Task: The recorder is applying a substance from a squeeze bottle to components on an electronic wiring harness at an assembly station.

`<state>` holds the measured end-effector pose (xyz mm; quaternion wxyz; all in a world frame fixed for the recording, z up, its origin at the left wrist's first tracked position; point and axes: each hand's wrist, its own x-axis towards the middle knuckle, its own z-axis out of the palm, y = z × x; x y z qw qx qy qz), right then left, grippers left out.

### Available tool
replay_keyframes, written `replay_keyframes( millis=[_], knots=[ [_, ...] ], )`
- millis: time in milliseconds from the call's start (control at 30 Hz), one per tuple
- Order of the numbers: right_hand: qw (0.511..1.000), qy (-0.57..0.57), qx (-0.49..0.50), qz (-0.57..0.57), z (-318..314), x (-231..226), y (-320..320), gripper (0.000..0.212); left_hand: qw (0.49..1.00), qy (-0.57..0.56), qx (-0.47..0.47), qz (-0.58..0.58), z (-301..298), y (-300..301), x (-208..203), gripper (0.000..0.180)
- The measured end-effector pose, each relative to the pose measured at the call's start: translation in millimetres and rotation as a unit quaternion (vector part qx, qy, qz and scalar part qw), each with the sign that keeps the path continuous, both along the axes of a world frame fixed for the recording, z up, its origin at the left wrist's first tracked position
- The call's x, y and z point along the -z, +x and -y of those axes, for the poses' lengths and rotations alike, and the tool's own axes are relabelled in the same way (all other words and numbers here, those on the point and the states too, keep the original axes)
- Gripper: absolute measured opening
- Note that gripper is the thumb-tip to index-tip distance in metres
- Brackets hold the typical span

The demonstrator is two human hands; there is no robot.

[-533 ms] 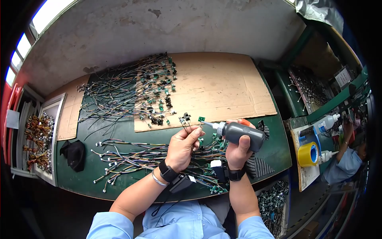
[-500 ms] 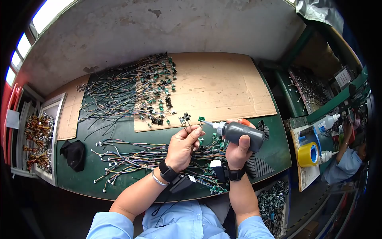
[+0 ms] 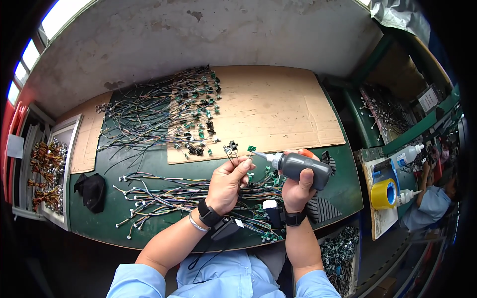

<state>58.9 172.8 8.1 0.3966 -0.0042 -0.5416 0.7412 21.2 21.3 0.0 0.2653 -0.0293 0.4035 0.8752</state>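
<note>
One smooth, dark-grey plastic squeeze bottle (image 3: 309, 167) with a tapered nozzle is gripped in the right hand (image 3: 297, 187), nearer than the flat, creased tan cardboard sheet (image 3: 268, 109); by the left hand (image 3: 228, 181), fingertips pinched together, thin leads are held; above them one small, square, pale-dotted green circuit board (image 3: 252, 148) is held up at the sheet's near edge, by the nozzle tip, contact being unclear; two spreads of multicoloured wires are laid out, one (image 3: 141, 116) partly on the sheet, one (image 3: 169, 191) nearer than it.
</note>
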Motion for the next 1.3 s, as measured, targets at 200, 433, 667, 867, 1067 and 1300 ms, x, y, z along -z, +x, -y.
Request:
replay_keyframes(
  millis=[200,433,667,867,1067,1300],
  knots=[
    [1.000,-0.006,0.002,-0.006,0,1,-1,0.060,1.000,-0.001,0.000,0.001,0,0,-1,0.018],
    [1.000,-0.004,0.008,-0.006,0,-1,-1,0.059,1.000,-0.001,0.002,0.001,0,-1,-2,0.017],
    [1.000,-0.007,0.013,-0.011,0,-1,-2,0.058,1.000,0.002,0.003,0.003,0,-1,-1,0.016],
    [1.000,-0.014,0.009,0.003,1,-4,0,0.058,1.000,0.007,0.004,0.015,1,-2,-4,0.015],
    [0.985,-0.166,-0.031,0.018,-5,-8,-4,0.058,0.998,0.046,0.023,0.037,4,-4,-1,0.014],
    [0.996,-0.083,-0.004,0.008,0,-10,-2,0.057,0.999,0.033,0.031,0.025,3,-3,-3,0.014]
  ],
)
